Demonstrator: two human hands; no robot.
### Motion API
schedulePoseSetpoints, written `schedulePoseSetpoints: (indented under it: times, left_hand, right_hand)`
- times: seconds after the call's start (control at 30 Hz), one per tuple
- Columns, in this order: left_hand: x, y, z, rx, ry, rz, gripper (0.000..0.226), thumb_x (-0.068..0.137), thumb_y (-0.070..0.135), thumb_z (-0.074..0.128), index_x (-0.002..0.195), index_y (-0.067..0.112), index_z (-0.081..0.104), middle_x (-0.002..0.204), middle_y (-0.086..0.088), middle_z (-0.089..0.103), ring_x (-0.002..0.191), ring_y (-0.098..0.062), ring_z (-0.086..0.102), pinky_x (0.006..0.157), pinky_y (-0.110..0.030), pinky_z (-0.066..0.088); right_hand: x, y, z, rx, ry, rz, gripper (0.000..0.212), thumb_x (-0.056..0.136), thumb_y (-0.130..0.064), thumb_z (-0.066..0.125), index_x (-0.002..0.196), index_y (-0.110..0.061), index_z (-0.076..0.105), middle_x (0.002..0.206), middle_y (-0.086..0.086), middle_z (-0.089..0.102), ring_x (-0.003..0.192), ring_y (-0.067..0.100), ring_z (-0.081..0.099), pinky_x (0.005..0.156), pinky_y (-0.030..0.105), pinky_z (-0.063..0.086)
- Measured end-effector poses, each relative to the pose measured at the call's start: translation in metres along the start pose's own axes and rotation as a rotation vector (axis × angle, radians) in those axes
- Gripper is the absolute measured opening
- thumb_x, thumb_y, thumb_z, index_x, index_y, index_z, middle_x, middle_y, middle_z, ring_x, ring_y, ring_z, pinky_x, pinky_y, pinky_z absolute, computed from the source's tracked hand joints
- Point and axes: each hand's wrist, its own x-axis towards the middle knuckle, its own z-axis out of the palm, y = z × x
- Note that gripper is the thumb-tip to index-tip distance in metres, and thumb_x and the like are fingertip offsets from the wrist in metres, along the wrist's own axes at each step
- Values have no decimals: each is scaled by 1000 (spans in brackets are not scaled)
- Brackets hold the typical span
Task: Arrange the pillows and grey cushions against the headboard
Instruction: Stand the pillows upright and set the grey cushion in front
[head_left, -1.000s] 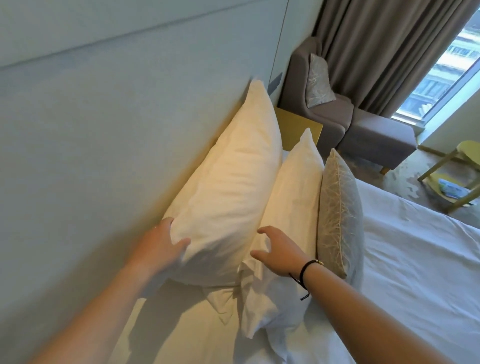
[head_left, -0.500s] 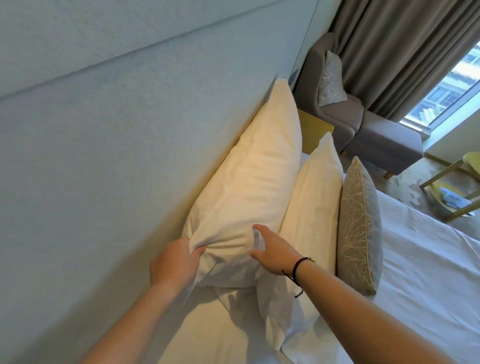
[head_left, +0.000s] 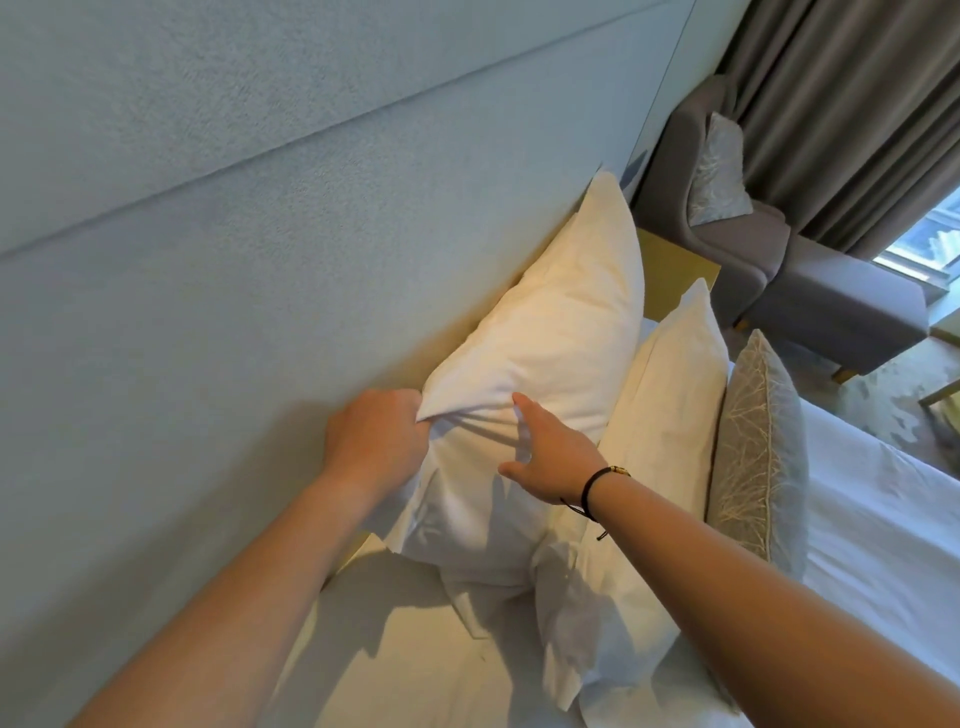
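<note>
Your left hand gripped the back pillow's near edge | right hand pressed it, fingers relaxed | front pillow, grey cushion crowded right.

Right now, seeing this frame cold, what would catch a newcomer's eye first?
Two bare arms reach in from below: the left hand grips the corner of a big white pillow leaning on the pale headboard, while the right hand touches its face. Beside it stand a second white pillow and a grey patterned cushion.
</note>
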Motion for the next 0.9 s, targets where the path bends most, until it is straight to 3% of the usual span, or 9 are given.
schedulePoseSetpoints:
  times: [0.13, 0.2, 0.27, 0.37, 0.47, 0.57, 0.67, 0.77, 0.9]
  left_hand:
    - [2, 8, -10, 68, -6, 85, 34, 91, 39, 48, 61, 23, 41, 61, 3, 52, 60, -29, 51, 46, -30, 27]
    - [4, 5, -9, 82, -104, 83, 37, 93, 46, 46, 63, 24, 42, 64, 5, 51, 62, -25, 50, 47, -30, 27]
    - [4, -3, -4, 89, -221, 49, 40, 93, 56, 44, 67, 26, 42, 72, 6, 55, 65, -21, 50, 50, -31, 30]
    - [2, -17, 5, -64, -317, -60, 47, 79, 76, 48, 89, 31, 51, 95, 10, 63, 79, -16, 57, 61, -33, 43]
    - [5, -16, 12, -239, -273, -180, 87, 69, 89, 44, 131, 28, 45, 118, 6, 61, 100, -19, 60, 69, -33, 43]
    - [17, -5, 22, -369, -292, -214, 89, 69, 92, 31, 126, 27, 52, 118, 6, 64, 97, -17, 60, 76, -35, 46]
    - [26, 0, 30, -392, -293, -240, 76, 73, 86, 42, 118, 28, 57, 111, 8, 66, 93, -15, 60, 80, -35, 49]
    - [27, 6, 35, -281, -255, -240, 85, 60, 92, 46, 115, 28, 58, 108, 7, 63, 90, -16, 59, 76, -35, 51]
    - [23, 15, 46, 42, -311, -196, 81, 61, 94, 41, 107, 30, 56, 106, 5, 61, 92, -22, 61, 66, -32, 42]
  right_hand:
    - [4, 10, -14, -51, 10, -29, 71, 84, -34, 64, 144, -27, 27, 131, 3, 56, 95, 22, 59, 83, 36, 52]
    - [5, 20, -19, -69, -81, -38, 59, 86, -24, 59, 139, -27, 33, 108, 0, 61, 80, 17, 57, 67, 33, 51]
    - [9, 28, -27, -95, -156, -43, 50, 89, -21, 53, 136, -28, 38, 103, 0, 59, 75, 16, 57, 60, 31, 47]
    - [29, 36, -43, -140, -125, -71, 42, 91, -20, 48, 131, -31, 45, 119, 2, 61, 84, 20, 59, 71, 35, 52]
    - [62, 39, -65, -213, -1, -120, 37, 94, -21, 43, 128, -33, 46, 114, -1, 64, 85, 20, 59, 73, 37, 52]
    - [104, 39, -87, -327, 74, -176, 39, 96, -22, 40, 133, -34, 41, 116, -1, 64, 92, 23, 61, 79, 41, 54]
    - [147, 41, -105, -478, 27, -224, 50, 94, -23, 46, 142, -33, 34, 129, -2, 59, 105, 25, 60, 78, 36, 49]
    - [181, 38, -113, -712, -71, -338, 66, 87, -12, 49, 145, -37, 30, 141, -10, 47, 119, 23, 50, 84, 35, 40]
    - [217, 32, -115, -1046, -267, -362, 76, 86, -16, 57, 148, -41, 20, 153, -13, 30, 141, 19, 27, 111, 46, 25]
